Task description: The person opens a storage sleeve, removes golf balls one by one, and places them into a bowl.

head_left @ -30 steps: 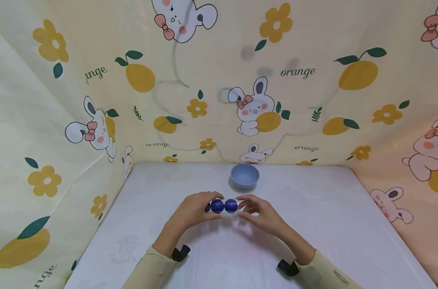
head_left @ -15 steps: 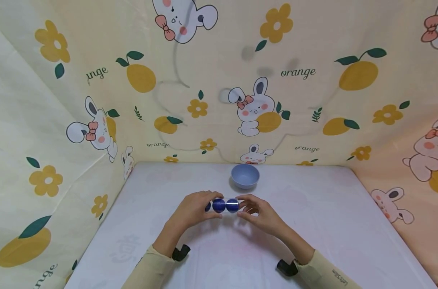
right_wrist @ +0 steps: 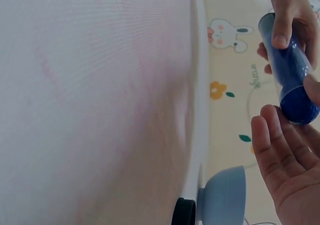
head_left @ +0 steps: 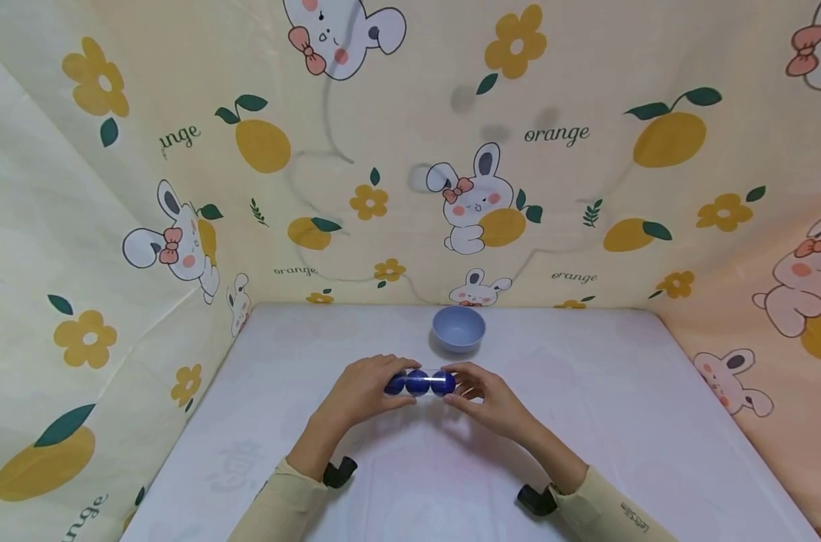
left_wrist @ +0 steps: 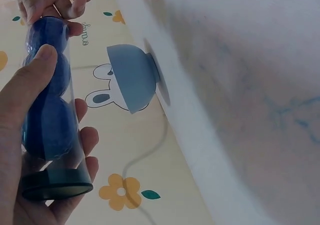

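My left hand (head_left: 366,388) grips a clear tube (left_wrist: 75,147) with a dark cap at its near end in the left wrist view. Three blue balls (head_left: 418,382) show in a row inside it. The tube is held level above the table. At its far end, my right hand (head_left: 484,399) has thumb and index finger on the end blue ball (right_wrist: 300,105), which sticks out past the tube's rim. The other right fingers lie extended below the ball in the right wrist view. Part of the tube is hidden behind my left fingers.
A light blue bowl (head_left: 459,331) stands upright on the white table (head_left: 315,331) beyond my hands. A black, round-edged thing (right_wrist: 184,212) is partly seen beside the bowl in the right wrist view. Patterned cloth (head_left: 396,188) surrounds the table at the back and sides.
The blue balls have slid right along the tube, and the end one has come out between my right thumb and index finger. Both hands have stayed nearly in place.
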A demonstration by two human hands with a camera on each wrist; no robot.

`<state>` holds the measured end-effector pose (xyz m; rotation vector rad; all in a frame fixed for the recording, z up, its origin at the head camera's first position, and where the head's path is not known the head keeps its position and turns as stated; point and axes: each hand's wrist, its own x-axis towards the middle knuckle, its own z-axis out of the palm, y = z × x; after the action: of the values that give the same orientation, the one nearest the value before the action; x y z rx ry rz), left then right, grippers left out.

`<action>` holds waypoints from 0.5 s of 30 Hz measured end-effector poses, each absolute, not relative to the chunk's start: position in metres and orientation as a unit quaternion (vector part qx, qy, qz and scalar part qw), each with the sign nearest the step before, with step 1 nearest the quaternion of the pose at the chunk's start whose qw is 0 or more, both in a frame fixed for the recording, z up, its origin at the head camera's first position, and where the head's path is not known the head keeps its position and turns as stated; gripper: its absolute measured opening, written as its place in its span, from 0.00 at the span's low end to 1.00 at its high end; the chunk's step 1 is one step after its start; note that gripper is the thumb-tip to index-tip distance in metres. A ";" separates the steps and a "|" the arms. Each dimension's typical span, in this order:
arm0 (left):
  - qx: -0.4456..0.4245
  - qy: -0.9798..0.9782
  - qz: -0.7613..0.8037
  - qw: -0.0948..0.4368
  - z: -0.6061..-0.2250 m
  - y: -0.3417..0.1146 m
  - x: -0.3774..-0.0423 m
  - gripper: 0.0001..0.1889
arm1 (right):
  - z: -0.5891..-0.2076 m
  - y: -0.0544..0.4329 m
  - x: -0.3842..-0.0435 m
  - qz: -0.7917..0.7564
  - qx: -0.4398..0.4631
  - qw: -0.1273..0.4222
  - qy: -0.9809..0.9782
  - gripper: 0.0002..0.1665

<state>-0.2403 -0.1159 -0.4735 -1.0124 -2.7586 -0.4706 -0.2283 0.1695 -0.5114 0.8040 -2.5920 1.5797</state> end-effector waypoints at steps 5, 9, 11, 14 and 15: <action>-0.341 -0.922 -0.157 0.091 -0.476 -0.116 -0.240 0.29 | -0.511 0.170 -0.229 0.503 0.238 0.006 -0.830 0.26; -0.344 -0.919 -0.165 0.103 -0.476 -0.115 -0.239 0.29 | -0.510 0.171 -0.229 0.515 0.229 0.013 -0.826 0.25; -0.345 -0.916 -0.172 0.109 -0.477 -0.115 -0.239 0.28 | -0.510 0.171 -0.229 0.525 0.225 0.015 -0.820 0.24; -0.345 -0.913 -0.186 0.111 -0.477 -0.116 -0.239 0.28 | -0.509 0.171 -0.230 0.538 0.223 0.016 -0.812 0.23; -0.344 -0.913 -0.191 0.109 -0.477 -0.116 -0.239 0.28 | -0.509 0.172 -0.230 0.542 0.223 0.016 -0.810 0.23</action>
<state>-0.2392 -0.1158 -0.4773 -1.0116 -2.6853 -0.5620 -0.2305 0.1718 -0.5094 0.6938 -2.5198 1.6863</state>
